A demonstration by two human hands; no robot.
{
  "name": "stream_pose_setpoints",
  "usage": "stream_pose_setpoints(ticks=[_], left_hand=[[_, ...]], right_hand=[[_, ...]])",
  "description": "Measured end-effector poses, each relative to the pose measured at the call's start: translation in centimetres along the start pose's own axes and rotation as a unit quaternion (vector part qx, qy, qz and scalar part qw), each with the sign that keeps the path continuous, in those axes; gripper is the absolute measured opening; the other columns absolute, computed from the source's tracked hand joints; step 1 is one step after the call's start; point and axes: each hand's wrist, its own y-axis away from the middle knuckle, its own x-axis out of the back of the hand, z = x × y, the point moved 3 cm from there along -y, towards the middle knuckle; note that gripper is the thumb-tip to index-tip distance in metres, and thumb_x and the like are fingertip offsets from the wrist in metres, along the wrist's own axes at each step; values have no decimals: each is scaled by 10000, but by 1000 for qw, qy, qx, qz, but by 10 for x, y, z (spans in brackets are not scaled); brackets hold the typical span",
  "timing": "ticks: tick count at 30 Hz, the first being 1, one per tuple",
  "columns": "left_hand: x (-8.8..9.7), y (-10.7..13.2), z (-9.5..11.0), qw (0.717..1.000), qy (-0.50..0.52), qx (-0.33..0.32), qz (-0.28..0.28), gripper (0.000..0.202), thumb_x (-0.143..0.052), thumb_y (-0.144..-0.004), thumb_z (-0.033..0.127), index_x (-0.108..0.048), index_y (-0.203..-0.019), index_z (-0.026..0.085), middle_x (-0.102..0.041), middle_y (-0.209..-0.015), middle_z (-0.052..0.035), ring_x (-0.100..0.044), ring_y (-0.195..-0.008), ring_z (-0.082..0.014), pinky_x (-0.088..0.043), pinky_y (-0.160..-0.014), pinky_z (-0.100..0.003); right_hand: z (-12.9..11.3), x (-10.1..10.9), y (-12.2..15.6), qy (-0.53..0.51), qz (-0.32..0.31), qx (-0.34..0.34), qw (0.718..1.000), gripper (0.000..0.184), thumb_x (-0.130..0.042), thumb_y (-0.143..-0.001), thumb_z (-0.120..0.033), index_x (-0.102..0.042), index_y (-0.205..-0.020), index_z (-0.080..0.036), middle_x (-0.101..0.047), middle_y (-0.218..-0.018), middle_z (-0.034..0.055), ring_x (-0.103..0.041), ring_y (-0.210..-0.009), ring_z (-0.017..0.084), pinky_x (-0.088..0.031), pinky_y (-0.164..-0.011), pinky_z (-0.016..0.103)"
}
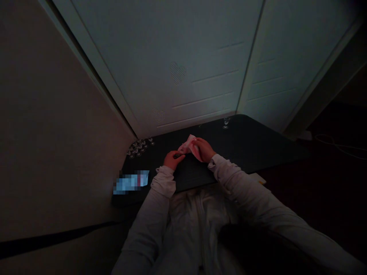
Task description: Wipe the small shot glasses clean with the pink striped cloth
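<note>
The room is very dim. My left hand [172,159] is closed round a small dark object [178,156] that I cannot make out, just above the black table [246,145]. My right hand [203,149] is closed on a pink-white cloth [189,144], pressing it against that object. Both hands meet near the table's middle, a little toward the front edge. Light sleeves cover both arms.
Several small clear glasses [139,147] cluster at the table's far left corner. One small stemmed glass [226,122] stands alone at the far edge. A blurred light-blue packet [132,181] lies at the front left. White cabinet doors [200,57] rise behind; a cable [338,143] lies at right.
</note>
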Motion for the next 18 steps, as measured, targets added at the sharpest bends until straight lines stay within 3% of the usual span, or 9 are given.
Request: stream_pose_setpoints(ticks=[4,7,10,14,18], left_hand=[[-1,0,-1,999,-18,-31,1,289,-588,-595,396,-606,-766,163,-574,-811,-48,-518,-766,-157,-397,-692,-286],[-1,-1,-4,999,-37,-28,1,277,-592,-595,384,-607,-771,171,-574,-803,-45,-519,-763,-158,-397,-698,-292],[-2,-1,-6,999,-47,-23,-6,235,-603,-589,331,-608,-762,172,-577,-789,-41,-518,-750,-156,-397,-691,-291],[-2,-2,-6,998,-68,-14,-6,193,-611,-568,265,-600,-730,159,-569,-745,-27,-508,-710,-148,-399,-661,-284],[-2,0,-2,997,-72,-8,-19,200,-601,-573,278,-595,-725,148,-566,-720,-19,-505,-692,-141,-399,-646,-273]], right_hand=[[-11,2,1,-24,23,43,999,155,-509,-638,-321,-499,-709,-184,-547,-687,-15,-504,-674,121,-410,-673,273],[-16,-7,7,-11,-59,69,996,233,-439,-694,-391,-514,-758,-180,-574,-754,15,-516,-766,149,-400,-743,309],[-14,-18,14,100,-154,65,981,314,-384,-730,-413,-553,-793,-155,-584,-820,49,-512,-832,164,-381,-779,316],[-11,-18,19,219,-150,109,958,251,-452,-707,-341,-557,-857,-169,-557,-939,33,-484,-892,144,-357,-813,292],[-7,-16,20,329,-169,152,917,322,-433,-723,-317,-498,-1006,-179,-529,-983,37,-490,-864,134,-377,-774,283]])
